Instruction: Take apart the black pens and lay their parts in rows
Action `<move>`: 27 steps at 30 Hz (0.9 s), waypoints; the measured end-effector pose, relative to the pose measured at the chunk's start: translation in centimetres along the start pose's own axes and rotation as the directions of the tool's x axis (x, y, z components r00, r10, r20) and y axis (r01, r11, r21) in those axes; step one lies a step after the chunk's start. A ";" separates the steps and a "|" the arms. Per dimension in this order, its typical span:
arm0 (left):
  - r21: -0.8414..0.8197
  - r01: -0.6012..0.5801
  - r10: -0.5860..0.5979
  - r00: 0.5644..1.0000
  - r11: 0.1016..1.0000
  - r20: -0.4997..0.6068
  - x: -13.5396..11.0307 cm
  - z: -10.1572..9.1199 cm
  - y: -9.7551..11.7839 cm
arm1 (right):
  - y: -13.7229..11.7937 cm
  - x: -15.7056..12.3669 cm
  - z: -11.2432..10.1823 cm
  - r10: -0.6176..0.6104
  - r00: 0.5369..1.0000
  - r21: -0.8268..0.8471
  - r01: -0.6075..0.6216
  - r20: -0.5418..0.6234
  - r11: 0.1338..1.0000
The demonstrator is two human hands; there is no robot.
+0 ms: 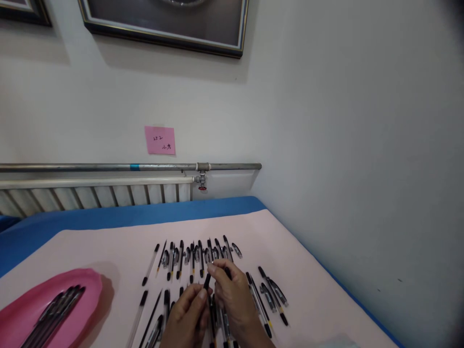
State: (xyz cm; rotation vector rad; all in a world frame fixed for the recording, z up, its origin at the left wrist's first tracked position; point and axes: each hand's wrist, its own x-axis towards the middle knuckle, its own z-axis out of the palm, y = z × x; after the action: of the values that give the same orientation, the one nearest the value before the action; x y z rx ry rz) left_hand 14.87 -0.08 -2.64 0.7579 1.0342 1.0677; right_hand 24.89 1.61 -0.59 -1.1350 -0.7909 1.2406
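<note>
My left hand (186, 314) and my right hand (234, 295) meet low in the middle of the view, both pinched on one black pen part (207, 281) held between their fingertips. Under and around them lie several black and clear pens and pen parts (192, 256) in rows on the pink sheet (308, 280). Whether the held piece is a cap or a pen end, I cannot make out. More pens and caps (270, 292) lie just right of my right hand.
A pink tray (87, 282) with several assembled pens (54, 314) sits at the lower left. The pink sheet lies on a blue table cover (108, 217). Behind are a radiator (90, 195), a pipe (108, 167), a pink sticky note (160, 140) and white walls close on the right.
</note>
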 end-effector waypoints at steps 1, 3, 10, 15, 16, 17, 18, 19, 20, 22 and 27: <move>-0.005 0.002 -0.002 1.000 1.000 0.012 0.0 0.0 0.0 | -0.1 0.0 0.0 0.010 1.000 0.029 -0.010 -0.003 1.000; -0.022 0.014 -0.014 0.999 1.000 0.033 0.0 0.1 -0.1 | -0.5 0.1 -0.2 0.018 1.000 0.102 -0.017 -0.007 0.995; -0.095 0.183 -0.180 0.983 0.978 0.044 0.0 -0.3 -0.1 | -1.4 0.7 -0.9 -0.059 0.992 0.199 0.081 -0.114 0.977; -0.072 0.211 -0.204 0.975 0.975 0.085 -0.3 -0.3 0.5 | -0.6 0.2 -0.4 -0.002 0.999 0.022 0.003 -0.053 1.000; -0.060 0.205 -0.199 0.976 0.977 0.094 -0.4 -0.2 0.6 | -0.4 0.1 -0.2 -0.001 0.999 -0.004 0.001 -0.050 1.000; -0.043 0.205 -0.200 0.974 0.978 0.108 -0.5 -0.2 0.7 | -0.3 0.0 -0.1 -0.004 0.999 -0.021 0.003 -0.049 1.000; -0.029 0.206 -0.201 0.972 0.978 0.119 -0.5 -0.2 0.8 | -0.1 -0.1 0.0 -0.008 0.999 -0.031 0.007 -0.047 0.999; -0.019 0.206 -0.202 0.972 0.978 0.122 -0.5 -0.2 0.7 | 0.0 -0.1 0.0 -0.013 0.999 -0.040 0.011 -0.048 0.999; -0.011 0.210 -0.208 0.971 0.978 0.118 -0.5 -0.2 0.7 | 0.0 -0.1 0.0 -0.020 0.998 -0.051 0.017 -0.055 0.999; -0.014 0.212 -0.210 0.974 0.977 0.089 -0.4 -0.2 0.5 | 0.0 0.0 -0.2 -0.033 0.996 -0.068 0.028 -0.078 0.997; -0.087 0.168 -0.164 0.985 0.982 0.053 -0.1 0.0 -0.2 | -0.2 0.6 -0.8 -0.085 0.984 -0.016 0.083 -0.156 0.996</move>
State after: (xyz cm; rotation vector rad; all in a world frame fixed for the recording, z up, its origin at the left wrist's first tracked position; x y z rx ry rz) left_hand 14.89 -0.26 -2.83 0.6084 0.9851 0.9432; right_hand 25.80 2.06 -0.71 -1.1788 -0.7193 1.0651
